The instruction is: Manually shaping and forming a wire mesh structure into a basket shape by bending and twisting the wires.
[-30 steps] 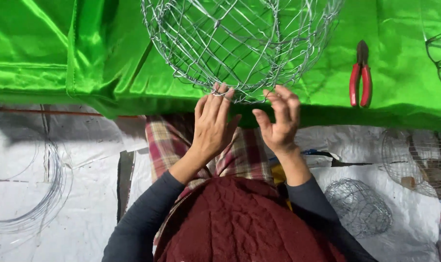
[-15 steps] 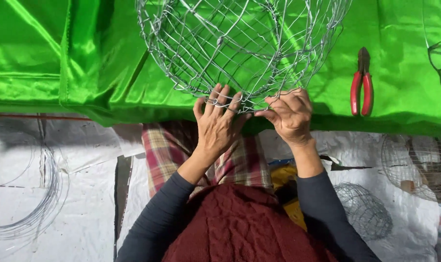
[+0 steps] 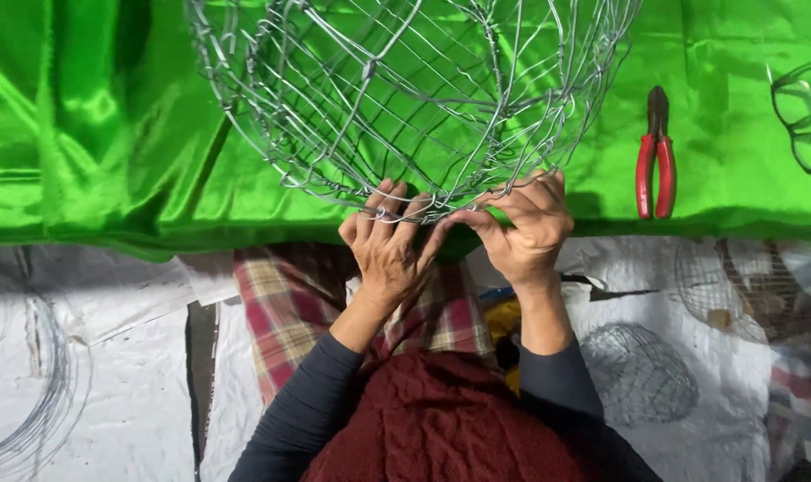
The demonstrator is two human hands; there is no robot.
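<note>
Both hands grip the near rim of a wire basket (image 3: 414, 98) on the green table (image 3: 93, 134): left hand (image 3: 389, 245) steadying, right hand (image 3: 526, 228) pinching; the next twist seemingly needs firm bracing.

silver wire basket (image 3: 405, 98), green cloth (image 3: 93, 125), red pliers (image 3: 655, 161)

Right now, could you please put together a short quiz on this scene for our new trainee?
1. True or false: both hands grip the near rim of the wire basket.
2. Which tool lies on the green cloth to the right of the basket? A) hammer B) red-handled pliers C) scissors
3. What lies on the white sheet at the far left?

Key
1. True: the left hand and the right hand both hold the rim.
2. B, the red-handled pliers.
3. A coil of wire.
</note>
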